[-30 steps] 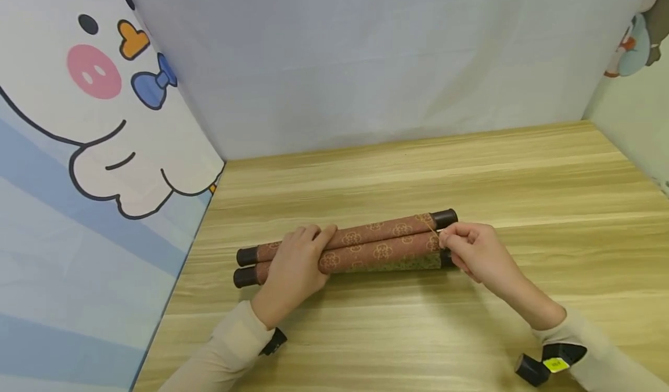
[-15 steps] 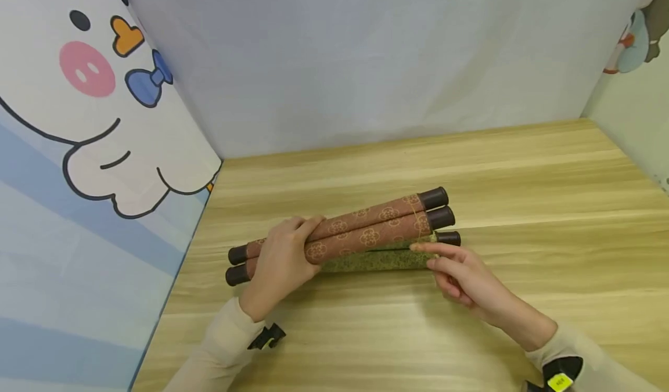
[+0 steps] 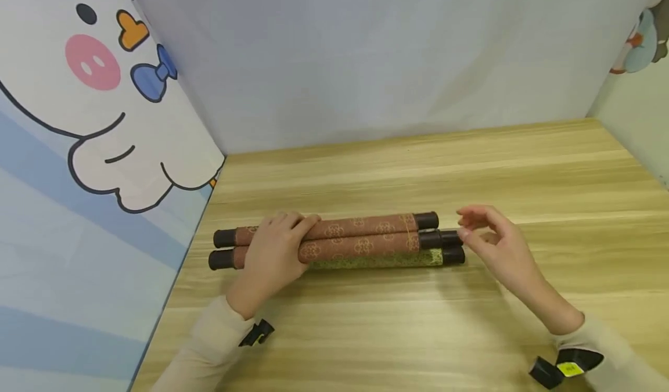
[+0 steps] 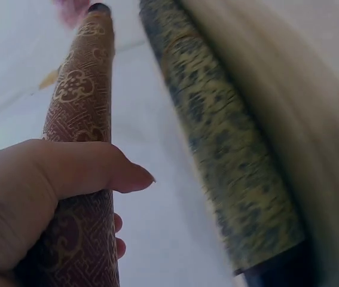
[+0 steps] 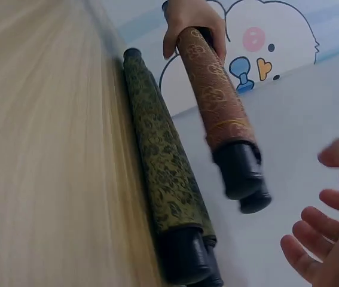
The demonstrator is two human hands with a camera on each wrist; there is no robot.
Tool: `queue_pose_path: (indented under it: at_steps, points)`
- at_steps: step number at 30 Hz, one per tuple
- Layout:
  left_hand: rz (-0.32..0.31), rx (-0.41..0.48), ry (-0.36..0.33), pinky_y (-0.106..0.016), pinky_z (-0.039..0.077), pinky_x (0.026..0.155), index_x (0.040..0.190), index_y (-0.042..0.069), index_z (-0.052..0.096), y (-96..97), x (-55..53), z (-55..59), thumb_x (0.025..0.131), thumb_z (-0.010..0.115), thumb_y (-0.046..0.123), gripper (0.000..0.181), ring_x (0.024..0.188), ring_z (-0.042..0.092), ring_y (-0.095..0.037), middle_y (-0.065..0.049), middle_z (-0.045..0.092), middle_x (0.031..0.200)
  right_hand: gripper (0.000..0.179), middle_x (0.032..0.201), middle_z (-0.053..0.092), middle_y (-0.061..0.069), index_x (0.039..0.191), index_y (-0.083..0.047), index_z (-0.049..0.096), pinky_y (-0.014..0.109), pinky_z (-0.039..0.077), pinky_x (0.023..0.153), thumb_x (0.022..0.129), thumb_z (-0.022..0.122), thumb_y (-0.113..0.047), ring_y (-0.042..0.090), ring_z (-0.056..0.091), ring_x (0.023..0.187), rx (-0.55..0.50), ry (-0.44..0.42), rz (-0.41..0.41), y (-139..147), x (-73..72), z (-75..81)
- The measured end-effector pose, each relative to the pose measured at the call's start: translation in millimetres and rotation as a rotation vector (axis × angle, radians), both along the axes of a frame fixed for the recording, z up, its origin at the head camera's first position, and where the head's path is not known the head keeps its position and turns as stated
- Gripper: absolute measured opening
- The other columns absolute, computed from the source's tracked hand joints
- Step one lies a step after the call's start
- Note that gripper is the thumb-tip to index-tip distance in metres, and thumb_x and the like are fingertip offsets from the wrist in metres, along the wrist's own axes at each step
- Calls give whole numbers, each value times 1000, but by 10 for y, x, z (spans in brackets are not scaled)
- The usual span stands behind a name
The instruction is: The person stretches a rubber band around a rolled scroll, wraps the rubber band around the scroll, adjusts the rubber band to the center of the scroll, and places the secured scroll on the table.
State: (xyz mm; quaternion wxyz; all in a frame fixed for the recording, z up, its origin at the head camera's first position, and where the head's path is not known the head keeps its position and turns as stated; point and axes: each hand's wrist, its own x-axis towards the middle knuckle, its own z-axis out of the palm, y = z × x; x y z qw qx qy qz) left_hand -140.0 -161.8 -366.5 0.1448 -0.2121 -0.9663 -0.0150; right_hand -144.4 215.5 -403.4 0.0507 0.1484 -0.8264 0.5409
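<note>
My left hand [image 3: 274, 250] grips a red-brown patterned scroll [image 3: 360, 244], rolled from both ends into two rolls with black end caps. A thin yellowish cord [image 3: 410, 226] goes round its right end. Below it lies a green patterned scroll [image 3: 381, 261], also with black caps, partly hidden by the red one. In the right wrist view a gap separates the raised red scroll [image 5: 214, 89] from the green scroll [image 5: 157, 143] on the table. Just right of the scrolls' ends, my right hand [image 3: 496, 244] is bent loosely in the air with nothing between thumb and fingers.
The wood-grain table [image 3: 366, 334] is bounded by a pale cloth wall [image 3: 366, 61] at the back. On the left stands a panel [image 3: 172, 125] with a cartoon bird. A black wrist camera [image 3: 546, 371] sits on the right sleeve.
The right hand has let go of the cord at the red scroll's end, passed over the green scroll and drawn off rightward. Held by the left hand, the red scroll has shifted left, uncovering more green.
</note>
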Motion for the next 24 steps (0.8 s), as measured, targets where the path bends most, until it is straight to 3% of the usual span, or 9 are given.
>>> queue_pose_path:
  at_steps: [3,6,8,13,24]
  points:
    - [-43,-21,-35,-47,53,92,133,20,60,47,-5,-99,64,90,26,76,103,65,-25,-2,67,110,65,138,54,5,143,-16,50,41,48,100,85,78,-20,21,49,126,295,242,77,-49,-45,61]
    - [-78,15,-40,-45,54,91,133,20,60,94,-15,-157,63,90,23,76,102,65,-24,-1,67,109,85,145,50,14,149,-14,44,60,44,102,76,85,-31,35,47,131,503,387,183,-103,-76,63]
    - [-104,33,-29,-45,54,90,133,20,59,125,-27,-166,63,90,23,77,101,65,-24,-1,67,109,89,141,54,15,147,-11,45,59,45,102,72,87,-36,36,51,127,584,459,214,-122,-95,47]
    - [-136,37,-17,-43,54,90,134,19,58,167,-48,-166,63,90,24,78,100,65,-23,-1,67,110,90,129,63,15,140,-4,52,55,44,103,67,88,-40,34,58,118,625,544,212,-132,-129,12]
    - [-153,21,-18,-43,54,87,133,18,59,224,-40,-191,64,89,24,76,98,65,-22,-1,67,110,78,117,70,11,128,-3,62,52,49,95,70,86,-49,31,64,107,655,642,241,-218,-169,32]
